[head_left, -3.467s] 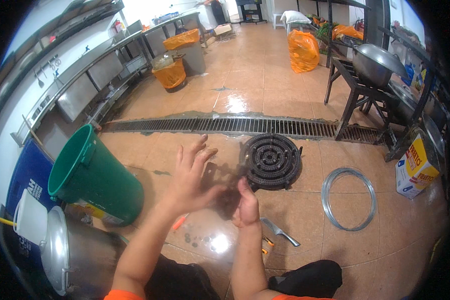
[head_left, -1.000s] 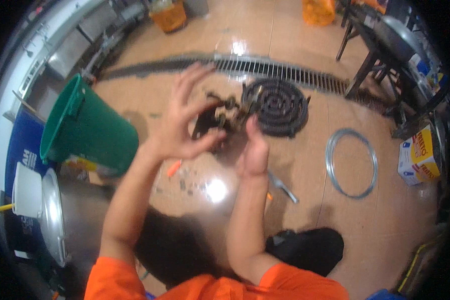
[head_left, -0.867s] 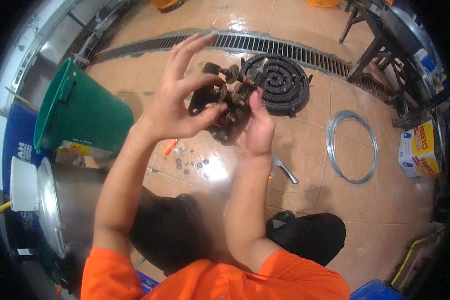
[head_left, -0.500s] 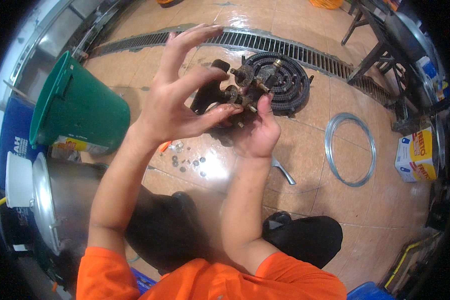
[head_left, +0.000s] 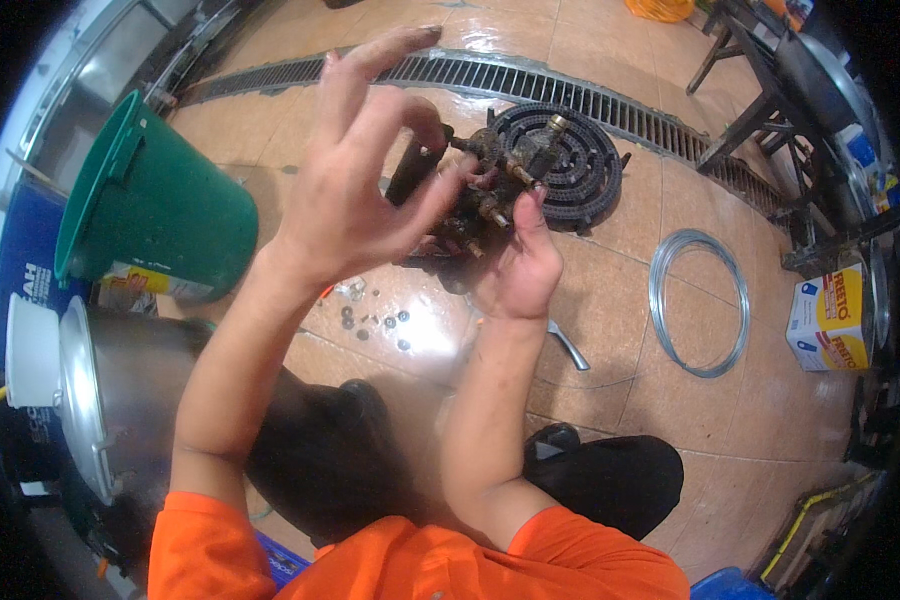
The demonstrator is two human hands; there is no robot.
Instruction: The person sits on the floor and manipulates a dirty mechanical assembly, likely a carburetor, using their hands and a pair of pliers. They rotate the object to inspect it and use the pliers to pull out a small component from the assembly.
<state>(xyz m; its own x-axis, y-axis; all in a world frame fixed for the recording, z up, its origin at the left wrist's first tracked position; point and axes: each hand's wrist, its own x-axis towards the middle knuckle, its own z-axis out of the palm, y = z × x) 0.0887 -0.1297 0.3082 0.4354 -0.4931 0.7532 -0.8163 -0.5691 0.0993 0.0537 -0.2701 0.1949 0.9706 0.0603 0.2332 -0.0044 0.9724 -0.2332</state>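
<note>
A greasy dark gas valve assembly (head_left: 490,205) with brass-coloured stems is held up in front of me. My right hand (head_left: 520,265) wraps its underside, with the thumb pressed against the near right end. My left hand (head_left: 340,180) curls its index finger and thumb together on a stem at the assembly's upper left; the other visible fingers stretch away. The fingers partly hide that stem. Behind the assembly a black cast-iron ring burner (head_left: 595,180) lies on the tiles. Below my hands, several small dark round parts (head_left: 403,318) are scattered on the floor.
A metal-handled tool (head_left: 570,346) lies right of my right forearm, with a coil of silvery wire (head_left: 658,320) beyond. At left stand a green bucket (head_left: 170,210) and a lidded metal pot (head_left: 135,375). A cardboard box (head_left: 830,320) sits right; a drain grate (head_left: 635,122) crosses behind.
My left thumb and index finger have shifted up along the assembly to its upper stem. The assembly has turned slightly in my right hand.
</note>
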